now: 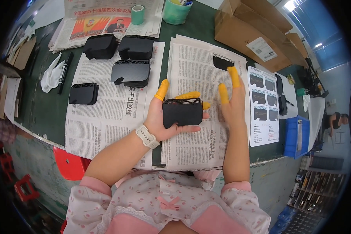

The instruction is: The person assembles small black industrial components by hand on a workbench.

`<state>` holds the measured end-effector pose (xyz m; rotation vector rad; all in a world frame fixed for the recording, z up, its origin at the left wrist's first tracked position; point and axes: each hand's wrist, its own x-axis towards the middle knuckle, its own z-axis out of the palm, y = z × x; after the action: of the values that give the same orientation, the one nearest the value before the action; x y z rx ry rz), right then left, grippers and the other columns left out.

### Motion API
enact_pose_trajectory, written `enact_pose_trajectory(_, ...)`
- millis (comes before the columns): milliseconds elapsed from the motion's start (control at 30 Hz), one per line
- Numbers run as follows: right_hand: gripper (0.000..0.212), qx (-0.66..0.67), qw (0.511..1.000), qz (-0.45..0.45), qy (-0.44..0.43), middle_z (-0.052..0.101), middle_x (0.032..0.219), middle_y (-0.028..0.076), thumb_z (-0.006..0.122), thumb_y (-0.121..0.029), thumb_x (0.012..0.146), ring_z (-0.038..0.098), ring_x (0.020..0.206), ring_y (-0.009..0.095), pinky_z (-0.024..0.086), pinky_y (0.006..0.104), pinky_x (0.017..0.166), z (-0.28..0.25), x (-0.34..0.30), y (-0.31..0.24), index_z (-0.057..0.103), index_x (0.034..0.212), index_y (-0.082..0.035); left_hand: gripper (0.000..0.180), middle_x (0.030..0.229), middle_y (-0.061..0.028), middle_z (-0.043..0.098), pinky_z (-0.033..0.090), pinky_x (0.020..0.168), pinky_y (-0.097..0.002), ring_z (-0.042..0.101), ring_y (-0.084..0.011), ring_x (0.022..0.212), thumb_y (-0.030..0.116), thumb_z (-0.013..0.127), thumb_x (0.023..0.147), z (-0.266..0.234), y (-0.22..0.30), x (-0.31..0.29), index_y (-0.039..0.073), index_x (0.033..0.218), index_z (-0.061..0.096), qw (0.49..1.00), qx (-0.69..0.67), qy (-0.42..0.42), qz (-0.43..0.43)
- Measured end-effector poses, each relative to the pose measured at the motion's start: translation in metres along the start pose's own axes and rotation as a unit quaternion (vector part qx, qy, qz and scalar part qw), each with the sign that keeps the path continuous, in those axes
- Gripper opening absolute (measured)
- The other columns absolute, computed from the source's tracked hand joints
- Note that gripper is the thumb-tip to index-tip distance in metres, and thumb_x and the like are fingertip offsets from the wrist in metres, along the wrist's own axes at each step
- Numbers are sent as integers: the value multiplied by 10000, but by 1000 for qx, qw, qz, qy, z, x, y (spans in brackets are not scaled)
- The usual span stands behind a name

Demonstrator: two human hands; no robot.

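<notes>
On the upturned palm of my left hand point(156, 121) rests a small stack of black cards point(182, 113), each with a lattice strip along one edge and a notch below; my fingers curl around its far side. Yellow finger cots cover several fingertips. My right hand point(234, 105) has thumb and forefinger spread, both in yellow cots. Its forefinger tip lies at the corner of a single black card point(222, 62) on the newspaper point(195, 58); whether it presses on it I cannot tell.
Several stacks of black cards point(99, 47) stand on newspaper at left. A printed sheet point(264, 132) and a blue tray point(296, 138) lie at right, an open cardboard box point(253, 33) behind. Green tape point(137, 15), a pen cup point(176, 12) and a marker point(65, 72) are farther off.
</notes>
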<state>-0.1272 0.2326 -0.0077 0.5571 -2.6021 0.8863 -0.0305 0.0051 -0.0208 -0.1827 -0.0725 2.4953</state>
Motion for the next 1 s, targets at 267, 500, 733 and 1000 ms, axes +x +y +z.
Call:
enact_pose_trajectory(267,428,-229,957,98,-148,505,1465,277,600,-243,1002,275,1516,402,153,612,1218,9,21,40,606,1251,105,980,1425,-300,532,520,917,-700,513,-531,1309,835,387,902,1,1,-3,17,1419,537,1000,-15,-14,-4)
enact_pose_trajectory(500,357,-224,972,23,-58,618,1318,242,622,-213,974,467,1375,340,159,564,1225,15,14,50,658,1216,47,985,1424,-311,527,520,922,-692,515,-532,1307,839,383,900,3,-2,-2,19,1424,531,1000,-7,-18,-14)
enact_pose_trajectory(733,403,-206,976,63,-29,634,1296,255,684,-187,945,541,1275,373,326,460,1168,10,17,48,645,1266,53,911,1385,-293,562,540,926,-645,571,-488,1252,796,378,937,2,-5,0,25,1393,546,998,37,47,12)
enact_pose_trajectory(1000,574,-253,963,51,-83,548,1419,302,725,-309,927,470,1379,418,363,463,1153,4,66,40,597,1331,78,845,1348,-275,589,561,914,-601,635,-440,1167,763,380,960,8,-3,-1,37,1359,546,990,80,112,33)
